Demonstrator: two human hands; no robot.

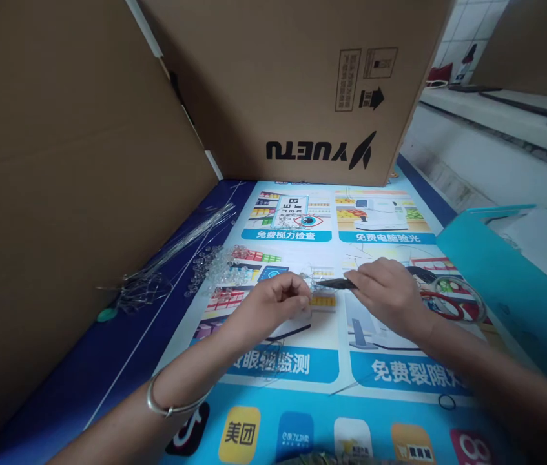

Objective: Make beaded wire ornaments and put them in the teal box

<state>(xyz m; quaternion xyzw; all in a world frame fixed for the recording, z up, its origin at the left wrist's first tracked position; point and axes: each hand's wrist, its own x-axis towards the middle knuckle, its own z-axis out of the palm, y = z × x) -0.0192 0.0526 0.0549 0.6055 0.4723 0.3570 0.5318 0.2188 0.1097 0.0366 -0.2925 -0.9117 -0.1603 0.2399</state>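
Note:
My left hand point(285, 298) is closed in a pinch, thumb against curled fingers, at the edge of a small wire piece with clear beads point(308, 274). Its fine detail is too small to make out. My right hand point(389, 294) is wrapped round a pair of dark needle-nose pliers point(334, 283), whose pointed tip reaches left to the wire piece beside my left fingertips. Most of the handles are hidden in my palm. Left of my hands lies a loose pile of clear beads point(217, 268). Further left rests a bundle of thin wires point(186, 242).
Cardboard panels point(302, 84) stand upright at the back and left. A teal box point(505, 278) sits at the right, near some red and clear rings point(447, 303). A small black ring point(446, 402) and loose wires point(278, 361) lie on the printed mat point(254, 400).

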